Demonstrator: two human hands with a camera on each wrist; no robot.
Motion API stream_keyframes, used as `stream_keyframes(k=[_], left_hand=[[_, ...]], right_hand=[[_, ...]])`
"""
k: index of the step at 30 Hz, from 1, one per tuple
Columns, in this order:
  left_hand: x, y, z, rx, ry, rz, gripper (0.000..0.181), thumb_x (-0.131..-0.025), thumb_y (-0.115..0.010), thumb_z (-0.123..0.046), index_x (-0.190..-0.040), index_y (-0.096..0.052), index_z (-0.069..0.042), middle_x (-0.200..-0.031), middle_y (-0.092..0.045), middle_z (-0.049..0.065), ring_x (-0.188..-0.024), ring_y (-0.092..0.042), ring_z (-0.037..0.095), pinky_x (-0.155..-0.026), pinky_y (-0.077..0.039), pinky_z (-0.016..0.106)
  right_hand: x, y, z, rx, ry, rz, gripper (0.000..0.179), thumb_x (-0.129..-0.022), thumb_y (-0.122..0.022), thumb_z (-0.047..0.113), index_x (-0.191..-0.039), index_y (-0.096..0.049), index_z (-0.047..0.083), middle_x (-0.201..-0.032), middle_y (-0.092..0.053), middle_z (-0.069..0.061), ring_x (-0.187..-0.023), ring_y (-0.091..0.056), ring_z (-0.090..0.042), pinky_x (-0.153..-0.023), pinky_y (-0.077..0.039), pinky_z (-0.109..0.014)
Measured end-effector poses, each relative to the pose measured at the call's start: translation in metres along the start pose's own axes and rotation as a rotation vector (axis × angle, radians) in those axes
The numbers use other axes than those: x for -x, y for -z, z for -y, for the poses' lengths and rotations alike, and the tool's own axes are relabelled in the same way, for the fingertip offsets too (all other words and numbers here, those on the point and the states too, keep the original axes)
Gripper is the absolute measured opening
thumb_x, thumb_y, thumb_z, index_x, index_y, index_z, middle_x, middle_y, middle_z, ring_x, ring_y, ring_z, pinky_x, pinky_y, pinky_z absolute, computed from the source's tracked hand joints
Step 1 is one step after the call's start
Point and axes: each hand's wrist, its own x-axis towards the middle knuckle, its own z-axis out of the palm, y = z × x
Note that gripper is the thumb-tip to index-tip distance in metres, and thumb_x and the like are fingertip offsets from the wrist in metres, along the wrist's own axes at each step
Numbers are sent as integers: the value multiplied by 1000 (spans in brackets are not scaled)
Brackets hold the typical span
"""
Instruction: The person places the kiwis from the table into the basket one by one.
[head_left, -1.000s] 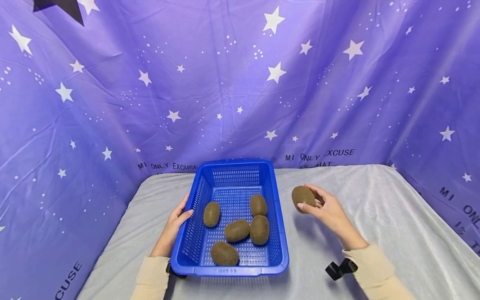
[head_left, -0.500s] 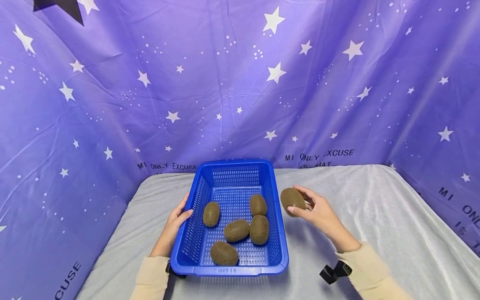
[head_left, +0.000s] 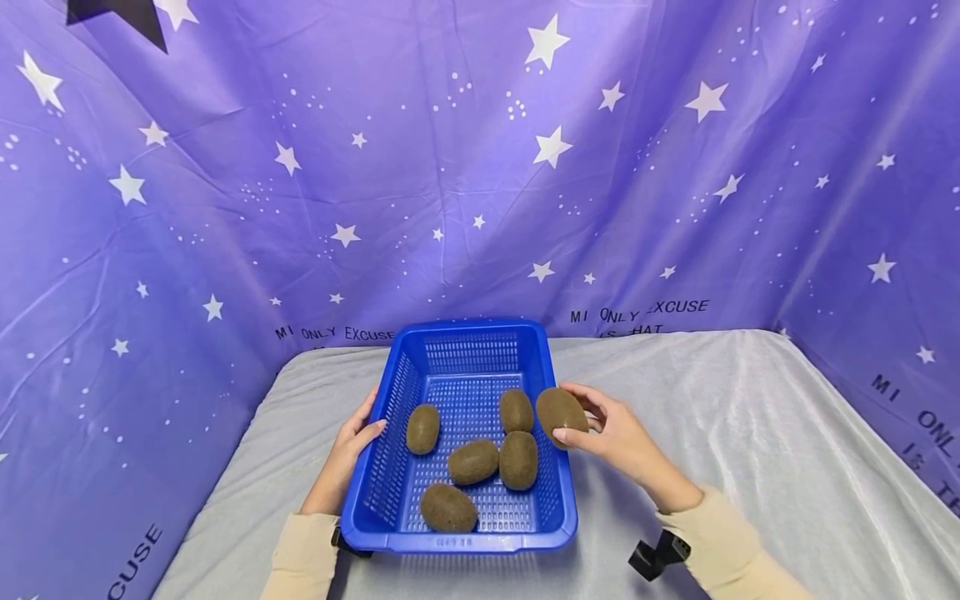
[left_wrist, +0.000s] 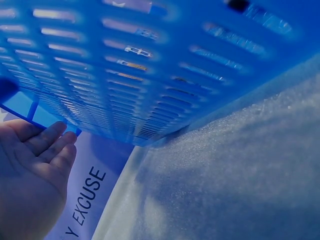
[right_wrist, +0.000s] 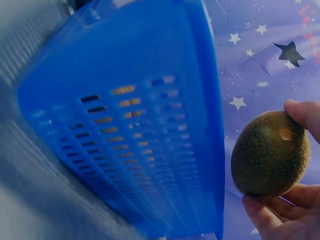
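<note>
A blue plastic basket (head_left: 457, 543) with slotted walls stands in the middle of the head view. Inside it lie several brown kiwis, one of them a kiwi (head_left: 447, 507) near the front wall. My left hand (head_left: 347, 450) holds the basket's left rim, thumb on top and fingers on the outer side. Over the right rim, my right hand (head_left: 618, 433) grips another kiwi (head_left: 561, 415) between thumb and fingers. In the right wrist view this fuzzy kiwi (right_wrist: 270, 155) is beside the basket's outer wall, above rim height.
A grey cloth (head_left: 720, 433) covers the table under the basket. Behind and at both sides hangs a purple curtain (head_left: 450, 167) with white stars and black lettering. A black wrist device (head_left: 658, 555) sits at the right sleeve.
My right hand has moved left and slightly toward me with the kiwi, from beside the basket to over its right rim. The left hand, basket and kiwis inside it stay put.
</note>
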Motion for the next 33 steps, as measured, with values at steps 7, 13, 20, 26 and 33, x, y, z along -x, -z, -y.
stream_keyframes(k=[7,13,20,26,33], left_hand=[[1,-1,0,18,-19,6,62,-98,-45,-13,-153,-14,-17,-155,-18,14,-124,-45,17,-91,-48,33],[0,-2,1,17,-35,5,63,-98,-44,-12,-153,-12,-13,-155,-16,17,-121,-47,11,-90,-48,31],[1,-2,1,15,-30,2,63,-98,-45,-12,-153,-13,-14,-154,-17,17,-121,-47,13,-91,-48,32],[1,-2,0,15,-15,-6,63,-98,-45,-13,-153,-14,-17,-155,-19,14,-121,-47,13,-90,-48,32],[2,-2,-1,0,17,-12,63,-98,-47,-17,-153,-16,-22,-154,-21,11,-127,-41,27,-90,-48,37]], right_hand=[[1,-9,0,-2,55,51,61,-80,-74,14,-132,-48,-3,-128,-56,-17,-112,-56,-28,-93,-45,-25],[3,-18,1,19,61,82,61,-79,-74,17,-131,-49,-3,-126,-56,-19,-109,-58,-28,-92,-47,-29],[6,-24,2,49,68,127,60,-79,-75,21,-130,-52,0,-123,-59,-15,-107,-59,-25,-91,-47,-26],[7,-27,1,69,105,168,58,-80,-75,22,-130,-53,3,-128,-56,-14,-110,-57,-24,-93,-46,-26],[8,-28,0,86,132,193,63,-79,-76,23,-132,-51,1,-126,-57,-14,-107,-58,-21,-92,-47,-26]])
